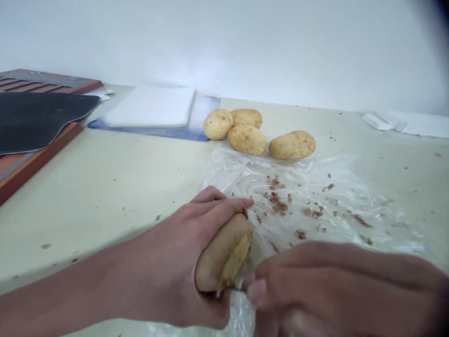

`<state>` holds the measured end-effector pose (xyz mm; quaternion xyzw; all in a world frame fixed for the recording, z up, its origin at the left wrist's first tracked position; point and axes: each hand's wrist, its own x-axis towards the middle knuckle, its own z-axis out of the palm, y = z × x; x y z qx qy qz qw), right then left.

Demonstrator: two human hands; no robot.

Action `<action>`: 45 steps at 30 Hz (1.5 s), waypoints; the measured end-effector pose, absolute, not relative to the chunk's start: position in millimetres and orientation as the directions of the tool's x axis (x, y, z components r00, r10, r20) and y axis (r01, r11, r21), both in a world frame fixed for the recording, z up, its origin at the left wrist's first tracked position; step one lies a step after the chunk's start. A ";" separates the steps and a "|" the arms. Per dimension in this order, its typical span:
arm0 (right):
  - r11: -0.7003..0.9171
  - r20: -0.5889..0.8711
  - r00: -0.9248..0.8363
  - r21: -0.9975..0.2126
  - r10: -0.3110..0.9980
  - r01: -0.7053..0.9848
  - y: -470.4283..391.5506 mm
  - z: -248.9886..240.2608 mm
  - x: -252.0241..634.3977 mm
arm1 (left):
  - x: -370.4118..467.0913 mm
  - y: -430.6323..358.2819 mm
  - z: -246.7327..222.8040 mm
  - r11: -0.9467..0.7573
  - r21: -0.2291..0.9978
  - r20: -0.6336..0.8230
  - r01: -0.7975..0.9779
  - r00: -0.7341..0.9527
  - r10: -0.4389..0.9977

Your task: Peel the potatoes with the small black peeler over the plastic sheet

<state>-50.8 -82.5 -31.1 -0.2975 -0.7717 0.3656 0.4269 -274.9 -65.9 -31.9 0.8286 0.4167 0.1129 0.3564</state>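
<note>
My left hand (196, 248) is wrapped round a brownish potato (215, 257), which is tilted with its lower end towards me. Along the potato's right side runs a pale yellow strip of bare flesh, with shreds of skin at the lower end. Thumb and fingers of my right hand (336, 285) are pinched close to that end. A dark, thin bit of a tool shows at the fingertips, but the rest is hidden in the hand. Under both hands lies a clear plastic sheet (336, 187), strewn with brown peel scraps (278, 203).
Several pale potatoes (247, 139) lie beyond the sheet, and another potato (293, 145) sits just right of them. A white board (150, 107) rests on a blue-edged sheet (199, 126). Black cloth (42, 121) covers a red-brown slatted frame (63, 145) at left. White paper (421, 124) lies at right.
</note>
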 end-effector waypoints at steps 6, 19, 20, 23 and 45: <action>0.435 0.401 -0.294 -0.898 0.868 0.060 -79.5 -35.5 -46.8 | -275.8 -67.4 -34.2 -0.412 0.672 -0.094 0.616 0.623 0.777; 0.454 0.383 -0.481 -0.890 0.789 0.036 -79.4 -35.2 -44.3 | -279.4 -68.4 -37.2 -0.436 0.654 -0.088 0.619 0.634 0.768; 0.435 0.382 -0.444 -0.900 0.810 0.018 -78.9 -34.6 -44.6 | -279.2 -68.5 -37.3 -0.429 0.653 -0.090 0.624 0.627 0.774; 0.402 0.367 -0.376 -0.916 0.851 0.014 -79.5 -32.6 -45.2 | -277.8 -68.0 -37.7 -0.427 0.648 -0.094 0.631 0.623 0.777; 0.307 0.372 -0.269 -0.917 0.888 -0.257 -81.4 -44.9 -40.2 | -294.4 -46.0 -25.9 -0.454 0.755 -0.026 0.472 0.715 0.699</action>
